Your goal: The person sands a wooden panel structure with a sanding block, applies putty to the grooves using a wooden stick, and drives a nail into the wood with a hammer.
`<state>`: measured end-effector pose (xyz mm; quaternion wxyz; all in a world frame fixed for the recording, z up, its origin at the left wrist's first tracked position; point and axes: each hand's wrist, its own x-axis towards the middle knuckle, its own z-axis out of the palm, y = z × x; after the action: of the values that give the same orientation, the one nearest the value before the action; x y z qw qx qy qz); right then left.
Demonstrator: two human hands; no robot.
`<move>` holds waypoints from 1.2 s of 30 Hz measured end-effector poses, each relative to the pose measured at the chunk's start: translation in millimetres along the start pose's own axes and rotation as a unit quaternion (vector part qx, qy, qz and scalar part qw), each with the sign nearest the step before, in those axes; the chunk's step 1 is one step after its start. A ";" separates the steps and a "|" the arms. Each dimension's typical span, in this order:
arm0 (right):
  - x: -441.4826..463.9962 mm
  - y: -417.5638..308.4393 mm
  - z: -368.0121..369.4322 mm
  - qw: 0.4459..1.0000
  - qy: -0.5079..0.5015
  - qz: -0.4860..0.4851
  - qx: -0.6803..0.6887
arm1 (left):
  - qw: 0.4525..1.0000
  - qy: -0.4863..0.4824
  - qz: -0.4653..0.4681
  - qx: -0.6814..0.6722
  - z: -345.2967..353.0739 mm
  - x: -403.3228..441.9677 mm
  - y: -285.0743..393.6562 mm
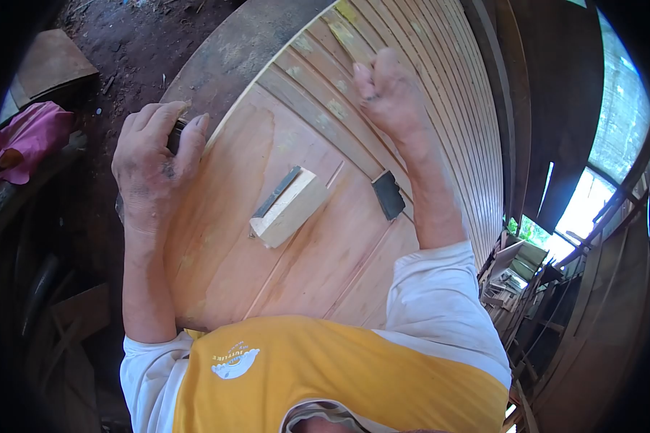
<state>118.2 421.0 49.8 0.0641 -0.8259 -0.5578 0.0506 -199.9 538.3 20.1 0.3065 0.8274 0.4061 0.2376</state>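
Here, brown slatted wooden panel [448, 94] shows yellowish smears [348, 32]; left hand [154, 155] curls round mostly hidden dark object [174, 138]; right hand [390, 90] bunched over panel, contents cannot be told.

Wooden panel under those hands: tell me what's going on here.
A person is working over a wooden panel. The left hand curls around a dark object at the panel's edge; what it is stays mostly hidden. The right hand is closed above the slats, and whether it grips anything is unclear. A wooden block with a dark strip along it and a small dark pad lie between the arms, neither in hand.
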 end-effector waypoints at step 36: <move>6.3 -5.1 -21.2 0.938 -0.114 -0.148 -0.291 | 1.000 0.007 0.011 0.008 1.5 -0.7 -3.5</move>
<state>119.2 427.7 71.4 -0.2357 -0.7053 -0.6679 -0.0304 -201.1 539.0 16.6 0.2941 0.8326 0.4012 0.2436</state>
